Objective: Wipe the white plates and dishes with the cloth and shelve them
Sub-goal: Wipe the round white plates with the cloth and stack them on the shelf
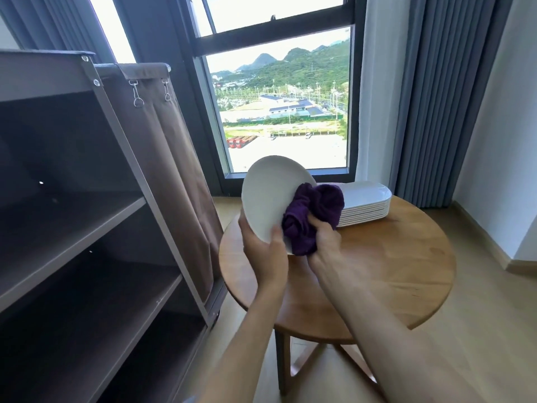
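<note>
Head view, looking forward and down over a person's two bare forearms. Far left stands a dark brown shelving unit [87, 228] with open shelves and a metal frame; a brown fabric cover [162, 158] hangs from clips at its right side. Behind it and to the right, a tall window [279, 106] shows green hills, low buildings and a parking lot.

Next comes the left hand [263, 251], raised over the near left edge of a round wooden table [392, 271]. Its fingers curl behind the lower rim of a white round plate [270, 196] and its thumb lies across the front, gripping it. The plate is tilted nearly upright, its face turned toward the person, held in the air clear of the tabletop.

Just to the right, the right hand [327, 242] is closed around a bunched purple cloth [311, 216], which is pressed against the plate's lower right edge.

Beyond the cloth, at the table's far side, sits a neat stack of white oblong dishes [366, 205], lying flat on the wood and partly hidden by the cloth.

Farthest right, grey curtains [430, 97] hang to the floor beside a white wall [508, 141].
</note>
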Demonstrator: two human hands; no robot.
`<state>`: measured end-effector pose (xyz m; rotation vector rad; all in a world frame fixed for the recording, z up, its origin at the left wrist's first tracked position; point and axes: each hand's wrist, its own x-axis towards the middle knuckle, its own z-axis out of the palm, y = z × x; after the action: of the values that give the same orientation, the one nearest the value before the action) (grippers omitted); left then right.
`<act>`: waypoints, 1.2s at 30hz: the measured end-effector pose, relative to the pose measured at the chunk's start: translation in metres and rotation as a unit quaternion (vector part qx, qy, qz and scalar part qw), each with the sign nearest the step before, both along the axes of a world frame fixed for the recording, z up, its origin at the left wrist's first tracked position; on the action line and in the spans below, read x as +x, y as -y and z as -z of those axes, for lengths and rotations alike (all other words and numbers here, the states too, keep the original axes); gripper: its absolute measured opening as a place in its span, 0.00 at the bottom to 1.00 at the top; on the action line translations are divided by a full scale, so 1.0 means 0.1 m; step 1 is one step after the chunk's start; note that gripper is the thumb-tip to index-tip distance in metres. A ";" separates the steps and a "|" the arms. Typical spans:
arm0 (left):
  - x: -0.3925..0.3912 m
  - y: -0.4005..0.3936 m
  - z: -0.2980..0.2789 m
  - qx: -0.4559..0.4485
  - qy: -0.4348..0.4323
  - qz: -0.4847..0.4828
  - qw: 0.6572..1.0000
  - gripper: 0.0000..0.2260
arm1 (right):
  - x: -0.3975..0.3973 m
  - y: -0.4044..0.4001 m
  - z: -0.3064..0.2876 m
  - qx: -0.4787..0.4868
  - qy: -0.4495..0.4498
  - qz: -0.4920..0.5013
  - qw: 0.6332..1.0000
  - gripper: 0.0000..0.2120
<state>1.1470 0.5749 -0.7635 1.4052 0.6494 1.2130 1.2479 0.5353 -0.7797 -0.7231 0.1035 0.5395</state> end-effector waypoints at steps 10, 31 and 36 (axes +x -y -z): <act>-0.21 -0.69 -0.60 0.107 -0.216 0.214 0.946 0.28 | 0.11 0.11 0.14 0.023 0.035 0.023 0.999 0.16; -0.15 -0.57 -0.46 0.098 -0.163 0.254 0.948 0.26 | 0.12 0.07 0.15 0.057 -0.004 -0.005 0.998 0.19; -0.02 -0.02 0.00 0.047 -0.042 0.145 0.987 0.24 | 0.04 0.00 0.15 0.053 -0.023 -0.033 0.998 0.20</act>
<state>1.1447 0.5767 -0.7632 1.5768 0.4303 0.9676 1.2521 0.5353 -0.7950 -0.6116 0.0928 0.6205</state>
